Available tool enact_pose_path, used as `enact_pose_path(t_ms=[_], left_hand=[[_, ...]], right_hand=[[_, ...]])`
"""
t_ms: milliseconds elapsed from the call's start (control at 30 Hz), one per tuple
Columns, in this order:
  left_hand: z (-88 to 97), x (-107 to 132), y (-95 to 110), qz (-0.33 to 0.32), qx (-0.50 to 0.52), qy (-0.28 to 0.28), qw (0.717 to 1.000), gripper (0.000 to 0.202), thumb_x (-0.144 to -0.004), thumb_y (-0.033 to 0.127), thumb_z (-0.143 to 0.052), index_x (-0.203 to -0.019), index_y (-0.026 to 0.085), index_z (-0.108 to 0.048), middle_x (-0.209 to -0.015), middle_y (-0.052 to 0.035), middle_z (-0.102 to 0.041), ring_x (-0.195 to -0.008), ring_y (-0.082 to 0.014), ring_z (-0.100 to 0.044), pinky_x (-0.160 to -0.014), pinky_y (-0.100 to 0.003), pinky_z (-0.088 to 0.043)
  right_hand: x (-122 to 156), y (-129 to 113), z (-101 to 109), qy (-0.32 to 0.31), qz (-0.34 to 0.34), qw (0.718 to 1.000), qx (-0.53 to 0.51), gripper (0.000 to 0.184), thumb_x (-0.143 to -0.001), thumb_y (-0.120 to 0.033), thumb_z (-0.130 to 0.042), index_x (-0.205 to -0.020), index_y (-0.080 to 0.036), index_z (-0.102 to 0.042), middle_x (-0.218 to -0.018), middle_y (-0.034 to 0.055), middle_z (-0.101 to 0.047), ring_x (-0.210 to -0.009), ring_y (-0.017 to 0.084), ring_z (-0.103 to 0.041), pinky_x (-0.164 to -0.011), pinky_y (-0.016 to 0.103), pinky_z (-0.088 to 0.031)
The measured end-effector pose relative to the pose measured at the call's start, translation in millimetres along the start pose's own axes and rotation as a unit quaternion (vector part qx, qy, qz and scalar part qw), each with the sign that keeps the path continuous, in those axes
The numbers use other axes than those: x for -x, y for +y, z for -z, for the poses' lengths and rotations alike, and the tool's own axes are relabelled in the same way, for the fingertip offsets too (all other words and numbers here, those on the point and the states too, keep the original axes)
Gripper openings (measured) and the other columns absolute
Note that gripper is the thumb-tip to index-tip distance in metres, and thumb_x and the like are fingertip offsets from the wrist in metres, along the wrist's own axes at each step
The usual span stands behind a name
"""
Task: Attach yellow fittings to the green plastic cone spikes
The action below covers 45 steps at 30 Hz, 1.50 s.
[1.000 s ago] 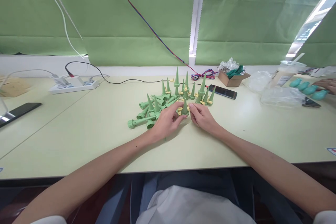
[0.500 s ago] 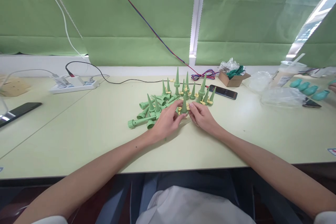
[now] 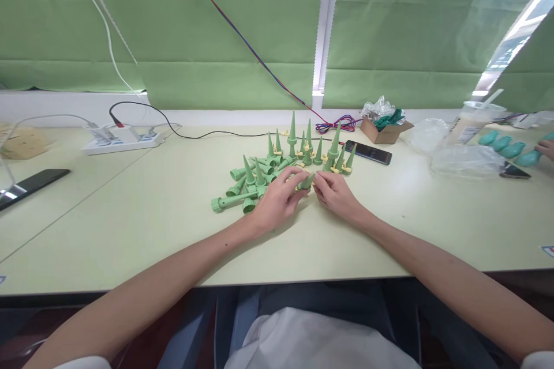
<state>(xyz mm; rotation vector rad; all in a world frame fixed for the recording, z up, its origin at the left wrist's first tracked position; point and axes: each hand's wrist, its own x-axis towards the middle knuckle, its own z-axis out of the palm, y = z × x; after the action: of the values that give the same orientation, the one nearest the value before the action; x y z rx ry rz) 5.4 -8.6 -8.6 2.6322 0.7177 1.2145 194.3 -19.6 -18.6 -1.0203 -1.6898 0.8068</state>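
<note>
Head view — green spike (image 3: 306, 183), long axis slanting, tip up-right.

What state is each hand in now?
Left hand: closed, holding a tilted green cone.
Right hand: closed beside the green cone; cannot tell if it grips anything.

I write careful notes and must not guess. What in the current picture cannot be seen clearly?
All in the head view:
Held green spike: base partly hidden by left hand.
Right hand: its grip hides whatever it pinches.
Co-worker's hand: cut off by right edge.
Cup: lettering too small to read.
</note>
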Motion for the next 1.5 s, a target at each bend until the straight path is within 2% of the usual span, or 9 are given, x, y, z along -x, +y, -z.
enact_pose_path(t_ms=[200,367,467,567,667,833,1200,1367,1500], left_hand=[[1.0,-1,3,0.039,0.002,0.000,0.999,0.028,-0.096,0.011,-0.051,-0.121,0.023,-0.056,-0.122,-0.0108,-0.056,-0.079,-0.0126,-0.060,-0.067,-0.026,-0.051],[2.8,-2,6,0.107,0.035,0.029,0.993,0.018,-0.099,0.017,-0.048,-0.115,0.020,-0.055,-0.118,-0.0093,-0.057,-0.066,-0.0086,-0.054,-0.061,-0.024,-0.047],[4.2,-4,8,0.177,0.082,0.036,0.980,0.016,-0.100,0.031,-0.050,-0.110,0.019,-0.054,-0.104,-0.0048,-0.062,-0.057,-0.0071,-0.049,-0.053,-0.022,-0.041],[5.9,-7,10,0.213,0.110,0.032,0.970,0.029,-0.101,0.043,-0.048,-0.093,0.017,-0.059,-0.080,-0.0016,-0.061,-0.056,-0.0098,-0.049,-0.052,-0.023,-0.038],[7.8,-9,11,0.212,0.102,0.026,0.972,0.046,-0.101,0.050,-0.043,-0.074,0.016,-0.060,-0.068,-0.0024,-0.058,-0.060,-0.0130,-0.049,-0.055,-0.026,-0.038],[9.9,-11,13,0.241,0.114,-0.005,0.964,0.052,-0.100,0.055,-0.042,-0.067,0.016,-0.055,-0.061,0.0006,-0.047,-0.055,-0.0111,-0.038,-0.051,-0.026,-0.032],[6.0,-8,6,0.221,0.101,0.006,0.970,0.043,-0.097,0.054,-0.051,-0.077,0.017,-0.059,-0.071,-0.0001,-0.055,-0.053,-0.0093,-0.039,-0.050,-0.025,-0.032],[6.3,-7,7,0.219,0.100,0.007,0.971,0.040,-0.095,0.052,-0.055,-0.077,0.017,-0.058,-0.076,-0.0007,-0.057,-0.055,-0.0089,-0.041,-0.053,-0.025,-0.036],[6.8,-6,7,0.207,0.108,0.009,0.972,0.037,-0.093,0.051,-0.059,-0.078,0.017,-0.058,-0.081,-0.0019,-0.058,-0.052,-0.0073,-0.039,-0.049,-0.024,-0.034]], right_hand=[[-1,2,-1,0.012,-0.002,1.000,-0.006,0.049,-0.100,-0.059,-0.044,-0.066,-0.022,-0.042,-0.052,-0.0047,-0.037,-0.046,0.011,-0.035,-0.045,0.027,-0.028],[-1,2,-2,0.040,-0.004,0.998,-0.043,0.045,-0.100,-0.058,-0.045,-0.071,-0.023,-0.040,-0.054,-0.0057,-0.037,-0.046,0.011,-0.035,-0.045,0.026,-0.029],[-1,1,-2,0.051,-0.001,0.997,-0.065,0.044,-0.100,-0.057,-0.047,-0.072,-0.023,-0.039,-0.057,-0.0060,-0.038,-0.046,0.010,-0.033,-0.045,0.026,-0.029],[-1,1,-2,0.062,0.006,0.995,-0.074,0.045,-0.098,-0.058,-0.049,-0.072,-0.023,-0.041,-0.059,-0.0056,-0.039,-0.047,0.009,-0.033,-0.045,0.026,-0.030],[0,2,-2,0.062,0.007,0.995,-0.072,0.044,-0.098,-0.059,-0.049,-0.074,-0.023,-0.043,-0.060,-0.0050,-0.039,-0.048,0.010,-0.035,-0.045,0.027,-0.031],[2,2,-2,0.040,0.016,0.997,-0.061,0.041,-0.098,-0.059,-0.049,-0.077,-0.023,-0.048,-0.059,-0.0050,-0.039,-0.049,0.011,-0.035,-0.047,0.027,-0.031],[3,4,0,0.026,0.027,0.999,-0.030,0.044,-0.098,-0.059,-0.048,-0.074,-0.022,-0.046,-0.059,-0.0042,-0.039,-0.051,0.012,-0.035,-0.048,0.028,-0.031],[4,-2,0,0.023,0.041,0.999,-0.018,0.048,-0.100,-0.059,-0.045,-0.069,-0.022,-0.041,-0.056,-0.0039,-0.040,-0.050,0.012,-0.035,-0.049,0.028,-0.030],[4,-7,1,0.016,0.028,0.999,-0.010,0.052,-0.100,-0.061,-0.041,-0.066,-0.022,-0.042,-0.052,-0.0036,-0.040,-0.048,0.012,-0.036,-0.049,0.029,-0.030]])
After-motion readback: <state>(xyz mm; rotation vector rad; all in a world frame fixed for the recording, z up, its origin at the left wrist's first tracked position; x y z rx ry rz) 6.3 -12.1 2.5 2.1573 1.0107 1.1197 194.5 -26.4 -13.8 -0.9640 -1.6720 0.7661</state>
